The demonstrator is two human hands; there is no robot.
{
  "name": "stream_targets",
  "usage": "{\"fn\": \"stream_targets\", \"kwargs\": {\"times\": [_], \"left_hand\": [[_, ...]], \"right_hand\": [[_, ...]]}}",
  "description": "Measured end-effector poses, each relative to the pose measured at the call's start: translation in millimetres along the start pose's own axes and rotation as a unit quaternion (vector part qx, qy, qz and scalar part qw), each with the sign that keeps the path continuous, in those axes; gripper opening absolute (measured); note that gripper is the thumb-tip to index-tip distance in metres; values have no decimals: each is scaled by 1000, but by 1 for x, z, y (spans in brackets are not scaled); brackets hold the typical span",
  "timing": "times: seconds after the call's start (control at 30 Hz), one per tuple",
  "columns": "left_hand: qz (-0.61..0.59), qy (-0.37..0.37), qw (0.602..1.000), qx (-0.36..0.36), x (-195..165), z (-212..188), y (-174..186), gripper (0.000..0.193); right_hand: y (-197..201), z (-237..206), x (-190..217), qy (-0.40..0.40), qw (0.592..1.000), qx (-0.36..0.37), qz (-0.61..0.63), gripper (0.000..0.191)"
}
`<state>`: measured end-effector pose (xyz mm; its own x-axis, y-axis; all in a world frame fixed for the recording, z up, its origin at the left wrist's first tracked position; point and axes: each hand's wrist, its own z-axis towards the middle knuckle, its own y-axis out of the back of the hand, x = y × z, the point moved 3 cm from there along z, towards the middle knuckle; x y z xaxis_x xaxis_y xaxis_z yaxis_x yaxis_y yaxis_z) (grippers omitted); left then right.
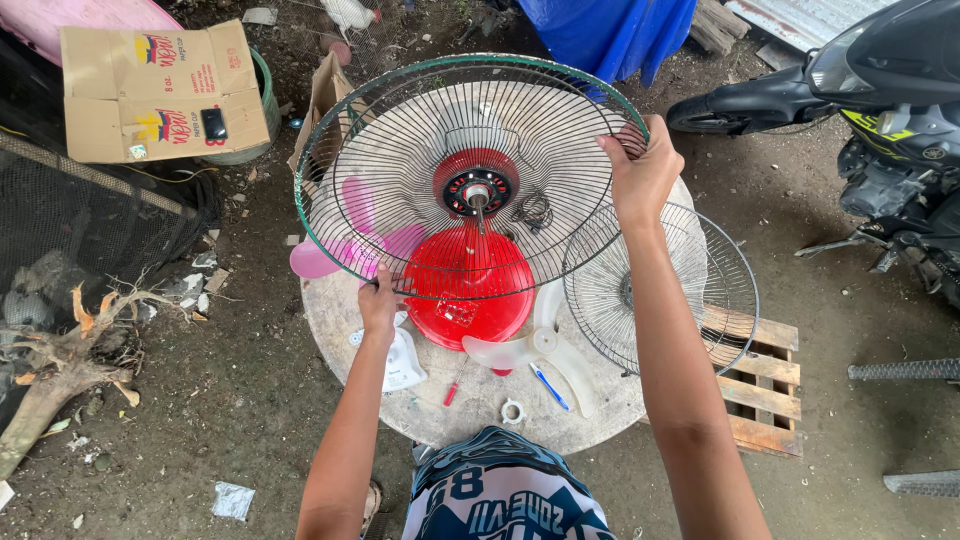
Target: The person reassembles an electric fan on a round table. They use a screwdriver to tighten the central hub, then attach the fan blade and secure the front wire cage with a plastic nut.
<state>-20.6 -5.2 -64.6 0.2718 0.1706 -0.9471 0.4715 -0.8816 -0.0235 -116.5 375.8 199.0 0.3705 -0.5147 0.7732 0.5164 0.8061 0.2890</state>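
1. The left hand (378, 303) is closed on the lower rim of a round wire fan guard (400, 150), fingers curled over the green edge, left of the frame's middle.
2. The right hand (643, 172) grips the same guard at its right rim, fingers wrapped over the wires, in the upper right of the middle.
3. Between the two hands the guard is held tilted above the table, filling the upper centre of the frame.
4. Through the wires show a red motor hub (476, 188) with its shaft, and below it a red motor housing (470, 290).
5. A pink fan blade (345, 250) lies behind the guard, at its lower left.
6. A second wire guard (690, 300) lies flat at the table's right edge, under the right forearm.
7. A white fan blade (545, 350) rests on the round table (470, 415), with a red screwdriver (453, 382) and a blue pen (548, 386) beside it.
8. A wooden pallet (765, 390) lies to the right, a cardboard box (160, 90) in the upper left, a motorcycle (880, 100) in the upper right.
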Motion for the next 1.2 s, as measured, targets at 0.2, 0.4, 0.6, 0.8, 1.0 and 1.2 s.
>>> {"fn": "stream_targets", "kwargs": {"times": [0.2,0.4,0.6,0.8,1.0,1.2], "left_hand": [[19,30,999,17,9,3,6,66],[280,49,955,88,-5,-17,11,70],[452,-217,857,119,-91,-93,-36,36],[347,-492,786,138,-171,-137,-99,56],[442,-553,700,95,-176,-118,-130,77],[474,-577,663,57,-155,-108,-126,71]], "right_hand": [[3,-2,1,0,1000,0,-21,33],[5,-7,5,12,999,-3,-38,29],[7,-10,4,18,999,-14,-36,30],[6,-12,2,28,999,-15,-24,29],[5,-14,1,19,999,-16,-33,29],[7,-20,0,31,999,1,-17,31]]}}
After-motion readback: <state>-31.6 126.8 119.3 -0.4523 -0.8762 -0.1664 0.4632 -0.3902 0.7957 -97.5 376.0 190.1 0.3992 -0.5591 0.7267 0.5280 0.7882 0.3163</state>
